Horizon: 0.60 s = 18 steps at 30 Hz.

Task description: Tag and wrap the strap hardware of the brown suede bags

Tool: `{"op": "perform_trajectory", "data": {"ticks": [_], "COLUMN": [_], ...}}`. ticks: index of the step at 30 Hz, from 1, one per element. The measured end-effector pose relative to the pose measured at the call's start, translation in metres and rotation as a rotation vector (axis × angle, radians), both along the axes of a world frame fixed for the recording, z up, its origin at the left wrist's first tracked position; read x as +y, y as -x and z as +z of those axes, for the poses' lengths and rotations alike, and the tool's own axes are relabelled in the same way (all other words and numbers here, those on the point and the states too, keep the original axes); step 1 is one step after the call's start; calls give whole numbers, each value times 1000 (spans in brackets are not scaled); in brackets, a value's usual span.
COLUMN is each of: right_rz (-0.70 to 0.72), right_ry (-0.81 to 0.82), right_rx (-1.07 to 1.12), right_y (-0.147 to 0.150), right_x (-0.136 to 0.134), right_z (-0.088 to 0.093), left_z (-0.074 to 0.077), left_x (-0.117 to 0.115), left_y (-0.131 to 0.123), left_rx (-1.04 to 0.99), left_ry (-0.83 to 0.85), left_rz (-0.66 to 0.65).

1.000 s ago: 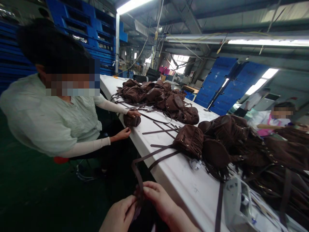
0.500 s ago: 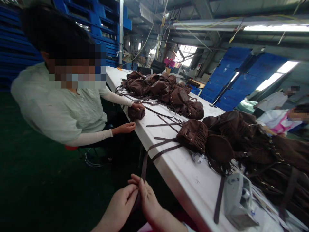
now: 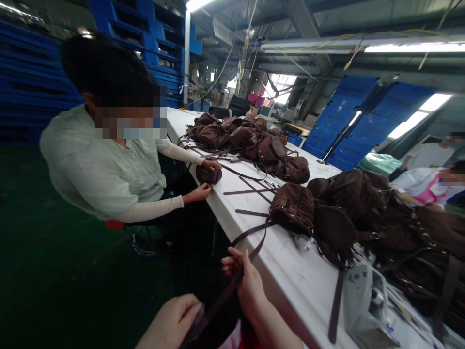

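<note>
A long dark brown strap (image 3: 225,293) runs from a fringed brown bag (image 3: 292,207) over the table edge and down between my hands. My left hand (image 3: 172,317) is low in the view, its thumb and fingers pinched on the strap's lower part. Higher and to the right, my right hand (image 3: 249,281) has its fingers curled around the strap, near the table's front edge. The bag rests on the white table (image 3: 290,271). The strap's far end, below my left hand, is hard to make out.
A co-worker (image 3: 109,160) sits at the left, both hands at a small brown bag (image 3: 209,174). Piles of brown bags (image 3: 250,138) and loose straps cover the table. A grey-white box (image 3: 366,305) stands near the front right. Blue pallets (image 3: 32,92) are stacked behind.
My hands, close together before, are now apart: the right has moved up and right along the strap, the left slightly down and left. The view has shifted a little.
</note>
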State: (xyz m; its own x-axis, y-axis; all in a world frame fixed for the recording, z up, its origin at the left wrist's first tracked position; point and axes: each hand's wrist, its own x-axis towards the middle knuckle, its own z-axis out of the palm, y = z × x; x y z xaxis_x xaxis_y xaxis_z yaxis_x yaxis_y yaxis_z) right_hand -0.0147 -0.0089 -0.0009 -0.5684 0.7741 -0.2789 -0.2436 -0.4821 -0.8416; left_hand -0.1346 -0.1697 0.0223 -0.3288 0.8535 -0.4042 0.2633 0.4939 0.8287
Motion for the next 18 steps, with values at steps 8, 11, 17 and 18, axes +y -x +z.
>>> {"op": "perform_trajectory", "data": {"ticks": [8, 11, 17, 18], "right_rz": [188, 154, 87, 110], "right_ry": [-173, -72, -120, -145], "right_rx": [-227, -141, -146, -164], "right_y": [-12, -12, -7, -7], "right_x": [-52, -38, -31, -33], "right_z": [-17, -19, -18, -17], "left_z": [12, 5, -5, -3], "left_x": [40, 43, 53, 58], "left_y": [-12, -15, -12, -12], "left_rx": [-9, -75, 98, 118], "left_ry": [-181, -160, -174, -186], "left_rz": [-35, -67, -64, -61]}}
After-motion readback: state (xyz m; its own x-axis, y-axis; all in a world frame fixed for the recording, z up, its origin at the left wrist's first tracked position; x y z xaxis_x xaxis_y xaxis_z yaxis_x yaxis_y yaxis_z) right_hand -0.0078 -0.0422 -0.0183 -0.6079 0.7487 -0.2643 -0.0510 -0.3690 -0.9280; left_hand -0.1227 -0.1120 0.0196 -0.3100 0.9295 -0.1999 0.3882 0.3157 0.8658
